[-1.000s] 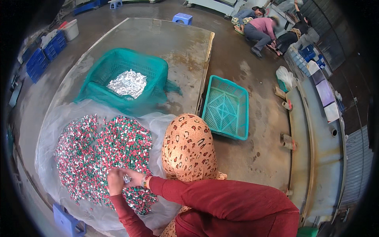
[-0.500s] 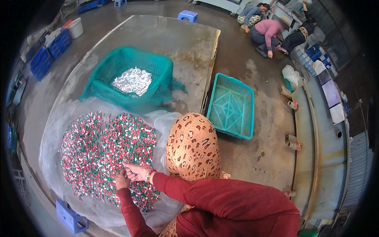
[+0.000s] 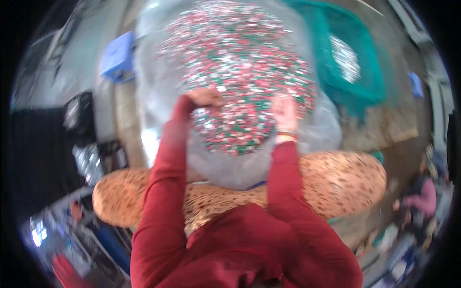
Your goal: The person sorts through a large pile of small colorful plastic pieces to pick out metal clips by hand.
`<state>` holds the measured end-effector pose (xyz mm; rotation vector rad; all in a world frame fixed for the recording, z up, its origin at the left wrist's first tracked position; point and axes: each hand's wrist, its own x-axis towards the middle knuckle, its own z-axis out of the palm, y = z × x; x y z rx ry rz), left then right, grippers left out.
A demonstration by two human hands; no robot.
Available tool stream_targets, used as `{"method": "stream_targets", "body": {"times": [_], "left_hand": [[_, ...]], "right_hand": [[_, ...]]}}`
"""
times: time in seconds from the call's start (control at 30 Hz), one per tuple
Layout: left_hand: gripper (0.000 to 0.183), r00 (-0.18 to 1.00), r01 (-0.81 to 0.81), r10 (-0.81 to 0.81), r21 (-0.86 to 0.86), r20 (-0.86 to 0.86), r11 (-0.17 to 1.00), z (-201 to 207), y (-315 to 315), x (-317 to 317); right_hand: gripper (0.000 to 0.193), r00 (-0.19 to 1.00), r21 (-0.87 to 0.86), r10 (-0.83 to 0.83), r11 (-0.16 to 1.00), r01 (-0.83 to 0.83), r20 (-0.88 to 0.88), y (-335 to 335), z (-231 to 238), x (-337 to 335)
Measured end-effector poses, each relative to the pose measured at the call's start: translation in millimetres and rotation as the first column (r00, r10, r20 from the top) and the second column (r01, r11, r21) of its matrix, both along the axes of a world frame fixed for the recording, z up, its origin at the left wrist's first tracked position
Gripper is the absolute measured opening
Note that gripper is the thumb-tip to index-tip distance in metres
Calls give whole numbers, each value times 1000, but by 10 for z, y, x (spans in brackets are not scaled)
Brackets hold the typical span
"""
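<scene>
A wide heap of small red, green and white pieces [image 3: 240, 72] lies on a pale translucent sheet [image 3: 158, 62] in front of me. The pieces are too small and blurred to name. My left hand [image 3: 206, 97] is at the heap's left edge, its fingers curled together; whatever they may hold is hidden. At the right side, my right hand [image 3: 285, 113] reaches over the pieces with its fingers stretched out, palm and fingertips smeared by motion. A gap full of loose pieces separates the two hands.
A green basket [image 3: 372, 72] draped with green netting holds shiny silvery-white pieces [image 3: 345, 60] at the far right. A blue stool [image 3: 118, 57] stands left of the sheet. My legs in spotted orange trousers [image 3: 341, 177] flank the sheet's near end. A person in pink [image 3: 425, 197] crouches at right.
My view has swung round, so the heap now lies straight ahead. The hands, close together before, have moved apart to either side of the heap, and the right fingers have straightened.
</scene>
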<state>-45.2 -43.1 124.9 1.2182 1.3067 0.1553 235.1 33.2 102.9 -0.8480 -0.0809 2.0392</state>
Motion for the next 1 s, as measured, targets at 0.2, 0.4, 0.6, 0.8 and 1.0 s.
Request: {"method": "stream_targets", "body": {"times": [0.2,0.4,0.6,0.8,1.0], "left_hand": [[23,947,-151,204,-215,250,965,251,-82,-55],[28,958,-237,265,-227,106,945,262,-127,-116],[15,703,288,328,674,-631,680,-313,85,459],[9,579,497,192,530,-793,687,-470,77,579],[7,828,88,376,757,-417,647,-348,-45,330]], "right_hand": [[24,723,147,480,775,-615,497,-127,85,-304],[27,-143,-66,-122,488,-870,982,-599,-432,-832],[13,-280,-189,-259,328,-926,924,-363,-314,-867],[16,-41,-61,58,390,-919,997,-277,-665,-527],[8,951,62,308,950,-307,-4,-45,-128,-127]]}}
